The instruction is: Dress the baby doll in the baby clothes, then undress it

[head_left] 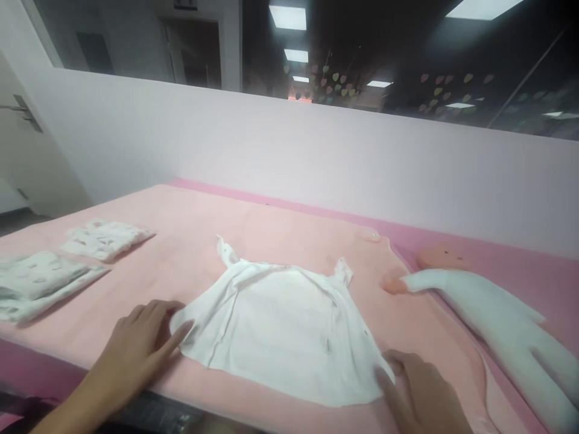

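Observation:
A small white baby shirt (280,331) lies spread on a pink padded mat (181,241), its two short sleeves pointing away from me. My left hand (142,337) has the shirt's left lower edge between thumb and fingers, thumb on top. At the right lower corner, my right hand (418,386) pinches the cloth; its fingertips look slightly blurred.
Two folded printed cloth items, one nearer (45,280) and one farther (106,238), rest on the mat's left. A doll (488,313) in white clothes lies along the right edge. A white wall (316,157) with a window above stands behind.

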{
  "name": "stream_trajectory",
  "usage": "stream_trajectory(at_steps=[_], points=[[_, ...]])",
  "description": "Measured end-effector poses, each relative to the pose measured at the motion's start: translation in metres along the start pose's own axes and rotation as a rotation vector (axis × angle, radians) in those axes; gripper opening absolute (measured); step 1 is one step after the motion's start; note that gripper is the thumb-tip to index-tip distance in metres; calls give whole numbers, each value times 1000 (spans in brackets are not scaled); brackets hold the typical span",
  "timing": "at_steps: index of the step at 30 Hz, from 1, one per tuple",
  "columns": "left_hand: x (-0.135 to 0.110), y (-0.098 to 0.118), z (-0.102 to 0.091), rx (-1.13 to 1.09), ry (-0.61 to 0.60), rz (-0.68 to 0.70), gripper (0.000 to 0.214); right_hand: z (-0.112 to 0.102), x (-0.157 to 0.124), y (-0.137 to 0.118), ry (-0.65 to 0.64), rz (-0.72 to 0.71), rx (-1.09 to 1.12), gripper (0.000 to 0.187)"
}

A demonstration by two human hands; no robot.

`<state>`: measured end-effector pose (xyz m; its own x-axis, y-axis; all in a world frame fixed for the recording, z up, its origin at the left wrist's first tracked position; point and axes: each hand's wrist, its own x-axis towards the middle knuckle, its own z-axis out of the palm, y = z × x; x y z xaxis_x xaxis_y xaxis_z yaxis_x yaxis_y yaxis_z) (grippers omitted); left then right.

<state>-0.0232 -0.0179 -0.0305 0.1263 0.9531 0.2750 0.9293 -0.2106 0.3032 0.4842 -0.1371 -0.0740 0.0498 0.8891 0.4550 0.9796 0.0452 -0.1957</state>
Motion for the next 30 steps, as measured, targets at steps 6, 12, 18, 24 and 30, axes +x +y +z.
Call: stream_trajectory(at_steps=[6, 12, 18, 24, 30], points=[[37, 24, -4, -50, -195, -102, 46, -1, 22, -13, -300, 257, 112, 43], [30, 79, -5, -345, -103, 95, 24, -24, 56, -47, -338, 189, 342, 28], [2, 160, 12, -134, -281, 575, 12, -13, 63, -145, -266, -256, 555, 13], [16, 98, -20, -274, -237, 489, 24, -11, 43, -108, -193, 27, 598, 38], [124, -8, -3, -211, -44, 132, 66, 15, 102, -2, -92, 243, 442, 50]])
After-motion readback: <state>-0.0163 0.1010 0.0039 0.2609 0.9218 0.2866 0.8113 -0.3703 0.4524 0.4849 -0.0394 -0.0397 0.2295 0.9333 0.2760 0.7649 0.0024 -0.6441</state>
